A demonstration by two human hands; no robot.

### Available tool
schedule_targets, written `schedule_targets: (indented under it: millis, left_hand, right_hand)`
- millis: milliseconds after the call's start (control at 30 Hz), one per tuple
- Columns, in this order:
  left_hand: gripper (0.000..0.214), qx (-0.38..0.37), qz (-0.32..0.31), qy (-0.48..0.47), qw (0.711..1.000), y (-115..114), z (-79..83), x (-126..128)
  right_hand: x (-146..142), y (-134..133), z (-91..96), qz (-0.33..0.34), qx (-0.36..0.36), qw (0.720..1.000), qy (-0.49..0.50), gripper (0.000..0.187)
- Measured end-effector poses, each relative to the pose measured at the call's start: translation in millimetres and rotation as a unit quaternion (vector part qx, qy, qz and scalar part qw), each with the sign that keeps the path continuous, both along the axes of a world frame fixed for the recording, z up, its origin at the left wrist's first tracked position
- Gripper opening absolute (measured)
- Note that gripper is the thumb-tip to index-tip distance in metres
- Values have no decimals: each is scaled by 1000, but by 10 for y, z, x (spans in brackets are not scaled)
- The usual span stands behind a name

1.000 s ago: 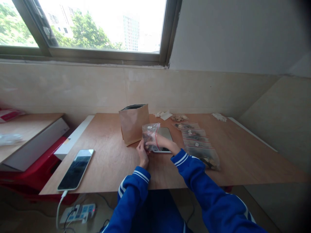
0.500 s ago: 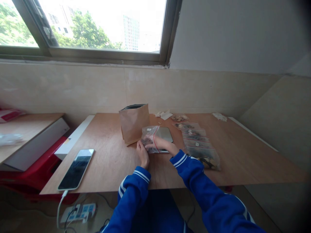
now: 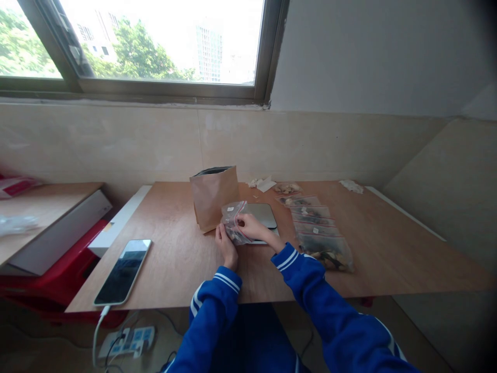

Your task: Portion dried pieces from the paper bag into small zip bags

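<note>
Both hands hold a clear zip-top plastic bag with a red seal line and a small white label; dark and tan pieces sit in its lower corner. The bag is up off the desk, tilted, and overlaps the left end of a flat silver-grey slab. Left hand is upright, fingers pressed together against the bag's lower left side. Right hand comes in from the right, fingers together, pinching the bag's face near the seal — thumb can't be made out. Both arms are in blue sleeves with white stripes.

Behind the bag stands a brown kraft paper pouch, just beside it. To the right, a row of filled zip bags lies overlapping on the light wood desk. Further left, a black-screened smartphone lies flat with a white charging cable attached.
</note>
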State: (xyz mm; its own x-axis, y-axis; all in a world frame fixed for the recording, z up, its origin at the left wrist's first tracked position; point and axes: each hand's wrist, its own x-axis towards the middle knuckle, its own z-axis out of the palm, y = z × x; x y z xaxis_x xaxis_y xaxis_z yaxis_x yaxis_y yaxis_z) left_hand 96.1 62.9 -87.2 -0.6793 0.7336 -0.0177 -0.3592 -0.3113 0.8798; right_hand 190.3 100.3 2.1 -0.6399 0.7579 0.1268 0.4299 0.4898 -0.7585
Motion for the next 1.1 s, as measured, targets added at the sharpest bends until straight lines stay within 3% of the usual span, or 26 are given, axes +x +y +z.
schedule_targets:
  millis: [100, 300, 567, 667, 800, 967, 1100]
  left_hand:
    - [33, -11, 15, -7, 1000, 17, -23, -13]
    - [35, -21, 13, -6, 1000, 22, -51, -11]
    - [35, -26, 40, -26, 999, 52, -90, -18]
    - [35, -25, 46, -29, 998, 54, -97, -15]
    - [33, -27, 50, -26, 998, 37, -86, -12]
    - [35, -35, 52, -11, 998, 28, -84, -21]
    - [35, -41, 52, -4, 998, 39, -104, -26]
  right_hand:
    - [41, 38, -2, -43, -13, 997, 70, 20]
    - [154, 106, 26, -8, -53, 992, 118, 28]
    - [356, 86, 287, -3, -12, 999, 52, 25]
    - [379, 117, 419, -30, 20, 996, 88, 26]
    - [204, 273, 692, -50, 59, 979, 187, 28]
    - [-248, 682, 1061, -84, 136, 954, 255, 25]
    - [-555, 938, 1145, -79, 207, 944, 245, 12]
